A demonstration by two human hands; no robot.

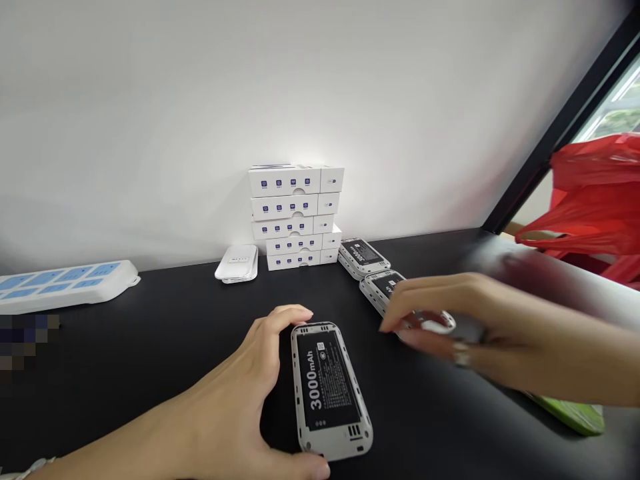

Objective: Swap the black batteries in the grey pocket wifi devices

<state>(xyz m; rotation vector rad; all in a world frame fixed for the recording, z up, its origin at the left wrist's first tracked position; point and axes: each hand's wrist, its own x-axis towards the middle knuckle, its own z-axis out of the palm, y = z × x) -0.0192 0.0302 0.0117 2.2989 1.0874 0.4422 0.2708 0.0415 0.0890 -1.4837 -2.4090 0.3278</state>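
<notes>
My left hand [270, 373] spans a white handheld device [335, 443], fingers at its far end and thumb at its near end. The device lies face up on the black table, showing a black battery [325, 380] printed 3000mAh. My right hand [445, 313], smeared by motion, hovers at a stack of similar devices [373, 293], its thumb and fingers bent close together. A rounded white piece [443, 325] shows beneath the palm; whether it is held cannot be made out. Behind it lies another stack of open-backed devices [363, 257].
Several white boxes [295, 213] are piled against the wall. Left of them sits a small stack of white covers [237, 262]. A power strip [70, 283] lies at far left. A green packet [570, 413] is under my right forearm; red plastic bags [595, 200] stand at right.
</notes>
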